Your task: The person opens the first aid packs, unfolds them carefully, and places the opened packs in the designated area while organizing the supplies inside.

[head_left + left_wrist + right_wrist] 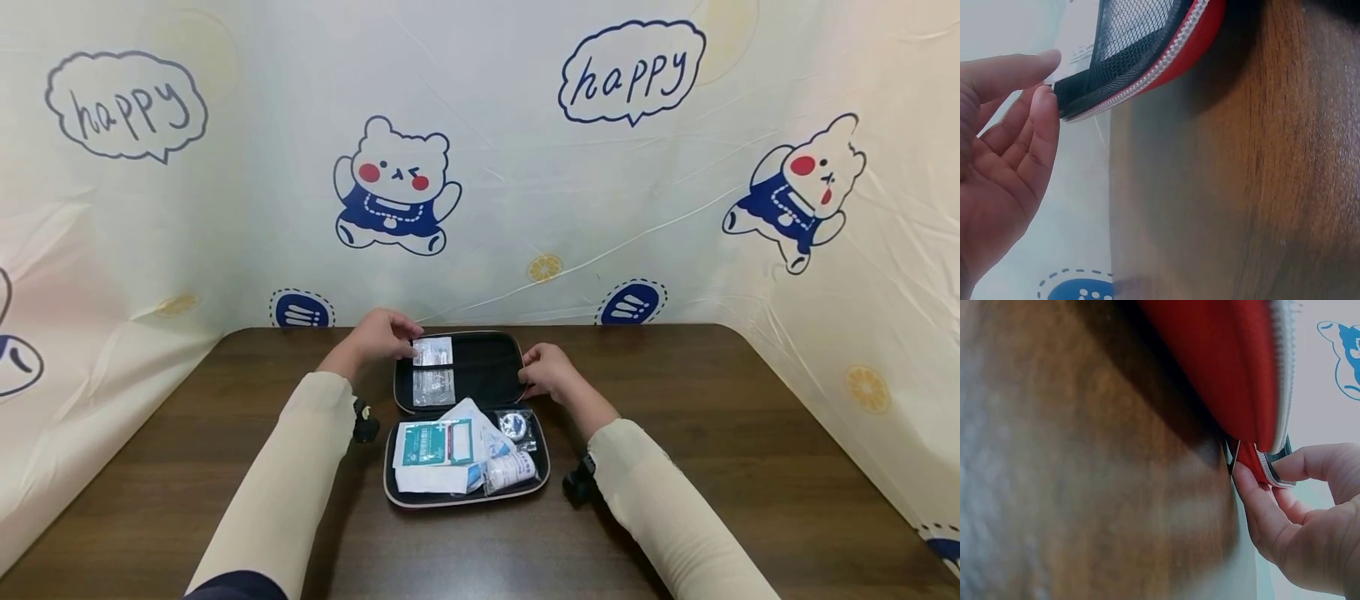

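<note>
A first-aid case (486,375) with a black lining lies unfolded on the table, its red outside and white zipper showing in the wrist views. My left hand (385,335) has its thumb and fingertips at the far left corner of the lid, pinching the rim. On the opposite side, my right hand (551,371) pinches the lid's right rim between thumb and fingers. Clear packets (433,387) sit on the lid's left side under a dark strap. The near half holds a green-and-white packet (427,443), white packets (431,479), a wrapped bandage roll (512,470) and a bagged round item (514,426).
The brown wooden table (675,467) extends around the case on both sides. Close behind the lid is the table's far edge, with a printed cloth (495,208) hanging beyond it. Dark wrist cameras (365,423) sit at both sleeves, beside the case.
</note>
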Demonstrator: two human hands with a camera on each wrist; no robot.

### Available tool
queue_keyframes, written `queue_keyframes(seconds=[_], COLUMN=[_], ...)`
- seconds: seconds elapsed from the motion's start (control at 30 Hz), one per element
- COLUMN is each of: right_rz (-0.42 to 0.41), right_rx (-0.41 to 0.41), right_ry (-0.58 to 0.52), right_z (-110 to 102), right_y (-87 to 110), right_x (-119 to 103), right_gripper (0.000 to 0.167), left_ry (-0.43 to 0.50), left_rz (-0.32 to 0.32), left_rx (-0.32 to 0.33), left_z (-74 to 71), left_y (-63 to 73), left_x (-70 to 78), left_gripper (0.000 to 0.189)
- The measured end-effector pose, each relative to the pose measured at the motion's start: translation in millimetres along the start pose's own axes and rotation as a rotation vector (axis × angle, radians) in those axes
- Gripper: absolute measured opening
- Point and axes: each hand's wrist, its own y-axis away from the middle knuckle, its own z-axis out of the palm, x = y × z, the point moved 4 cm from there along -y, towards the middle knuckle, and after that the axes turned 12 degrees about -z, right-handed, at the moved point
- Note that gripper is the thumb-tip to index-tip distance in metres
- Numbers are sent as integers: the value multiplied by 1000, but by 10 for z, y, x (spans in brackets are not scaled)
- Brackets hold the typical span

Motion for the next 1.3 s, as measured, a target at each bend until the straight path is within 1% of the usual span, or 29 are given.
queue_keyframes(seconds=[0.07,0.2,0.37,0.5,0.6,0.67,0.83,1.1,1.3], right_rz=[3,3,4,9,11,7,-7,-27,-40], right_rx=[5,0,-15,-30,-41,-51,-75,-110,-130], right_ry=[-7,-22,-43,-60,-72,-80,-120,-217,-263], right_z=[-3,-8,-3,1,-2,-7,-34,-89,-125], right_y=[8,24,33,35,34,35,49,61,50], right_x=[1,-7,1,10,14,19,38,90,121], right_gripper=[26,26,26,28,29,29,33,39,49], left_ry=[9,0,-27,-70,-78,-71,-64,-92,-90], left_rz=[2,34,98,150,171,170,145,174,166], left_rx=[-3,-3,-18,-43,-65,-82,-121,-171,-241], left_z=[-7,-12,10,43,64,79,123,197,246], left_y=[23,100,234,313,365,397,492,635,743], left_x=[7,65,140,143,128,108,50,-20,-44], left_gripper=[36,33,27,25,25,25,25,27,28])
